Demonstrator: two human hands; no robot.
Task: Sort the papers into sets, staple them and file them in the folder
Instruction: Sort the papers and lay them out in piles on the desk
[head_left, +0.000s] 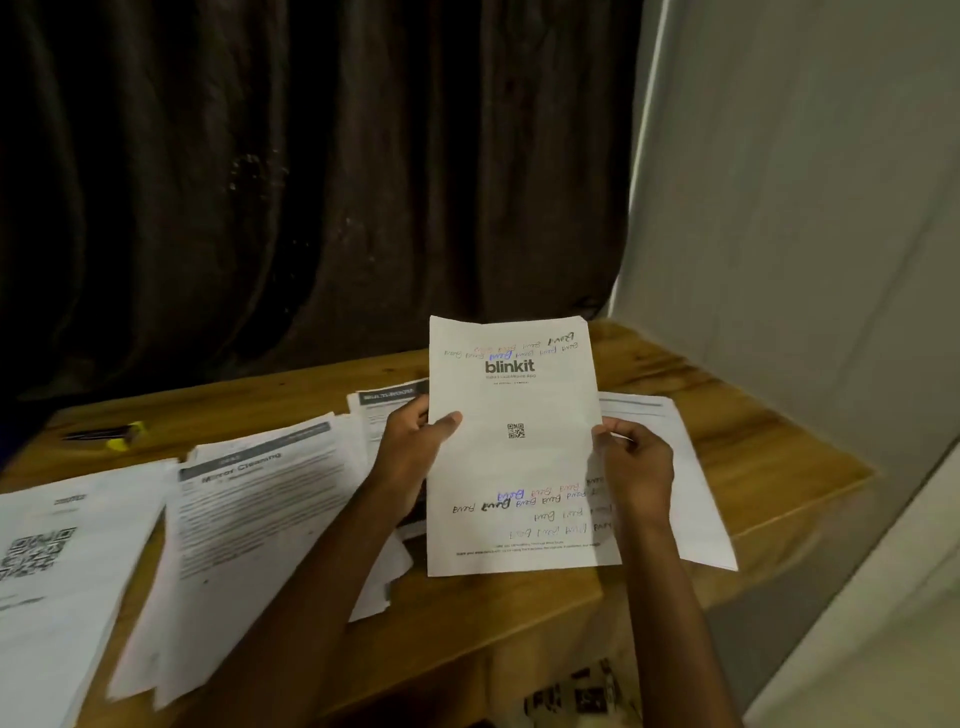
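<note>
**One sheet lifted for a look, the piles waiting below**

A printed sheet headed "blinkit" is held up off the bench, face toward the camera — most likely so its heading can be read and matched to a set. The left hand pinches the sheet's left edge, thumb on the front face and the other fingers behind it. The right hand grips the right edge about midway down, its fingers curled round the paper. A hold on both edges keeps a limp page flat enough to read.

Below and to the right of the right hand's fingers lies a plain sheet, partly covered by the held page. Just left of the left hand's fingers, a short stack with a dark header band lies flat. Further left is a fanned pile topped by a "Mirror Cleaning" page, and past that a sheet with a large QR code — the spread suggests sorting by heading is under way, with sets laid side by side for comparison.

Well beyond the left fingers, near the far left edge of the bench, rests a dark object with yellow ends; it may be the stapler, though I cannot tell. No folder is visible. Stapling and filing appear not yet started.
</note>
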